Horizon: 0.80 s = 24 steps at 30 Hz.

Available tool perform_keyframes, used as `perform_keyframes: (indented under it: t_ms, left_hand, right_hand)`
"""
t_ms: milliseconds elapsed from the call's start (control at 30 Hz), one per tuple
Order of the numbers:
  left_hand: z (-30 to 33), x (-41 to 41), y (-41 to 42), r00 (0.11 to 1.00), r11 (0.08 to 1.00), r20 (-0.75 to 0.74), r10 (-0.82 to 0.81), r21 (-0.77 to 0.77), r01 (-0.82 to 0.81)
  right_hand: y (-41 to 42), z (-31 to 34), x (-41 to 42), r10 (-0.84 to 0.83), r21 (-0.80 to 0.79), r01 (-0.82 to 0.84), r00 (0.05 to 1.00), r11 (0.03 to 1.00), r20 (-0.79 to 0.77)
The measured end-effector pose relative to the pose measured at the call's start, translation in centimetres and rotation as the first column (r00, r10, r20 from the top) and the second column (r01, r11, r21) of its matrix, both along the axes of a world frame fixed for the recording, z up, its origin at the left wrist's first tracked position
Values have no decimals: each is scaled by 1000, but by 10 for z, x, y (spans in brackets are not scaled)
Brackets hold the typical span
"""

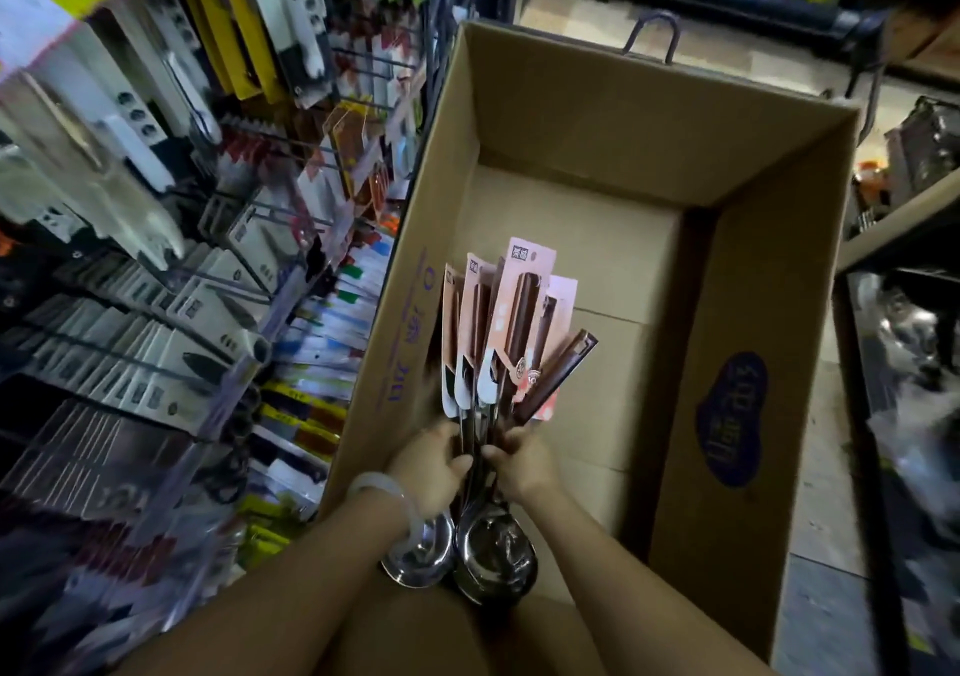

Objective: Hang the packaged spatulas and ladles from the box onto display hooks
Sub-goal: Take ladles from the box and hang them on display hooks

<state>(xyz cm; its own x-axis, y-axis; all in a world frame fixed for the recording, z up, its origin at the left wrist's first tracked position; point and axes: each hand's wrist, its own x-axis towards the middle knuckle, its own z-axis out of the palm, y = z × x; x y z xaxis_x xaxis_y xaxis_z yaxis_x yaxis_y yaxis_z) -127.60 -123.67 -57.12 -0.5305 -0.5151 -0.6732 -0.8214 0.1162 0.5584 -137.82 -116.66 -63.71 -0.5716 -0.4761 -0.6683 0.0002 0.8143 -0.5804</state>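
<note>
A bunch of several packaged ladles [511,343] with brown handles and pink cards stands upright over a large open cardboard box [737,312]. Their steel bowls [488,553] hang below my hands. My left hand [434,462], with a pale bangle on its wrist, grips the metal stems from the left. My right hand [522,460] grips the same stems from the right. The two hands nearly touch. The bottom of the box behind the bunch shows only bare cardboard.
A display wall [171,239] of hooks packed with packaged knives and kitchen tools fills the left side. Dark metal shelving [904,239] with goods stands at the right. A dark metal hook [654,36] sits at the box's far rim. Tiled floor shows beyond it.
</note>
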Motion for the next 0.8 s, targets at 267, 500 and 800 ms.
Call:
perform_keyframes:
  t_ms: [267, 500, 800]
  left_hand:
    - [4, -15, -1, 936, 957, -217, 278, 144, -251]
    - [43, -24, -10, 731, 795, -332, 596, 370, -480]
    - [56, -15, -11, 813, 900, -397, 427, 273, -340]
  right_hand:
    - [10, 45, -9, 215, -288, -254, 964, 924, -158]
    - [-23, 92, -15, 196, -467, -207, 978, 860, -73]
    - [-7, 109, -35, 251, -389, -90, 887, 917, 387]
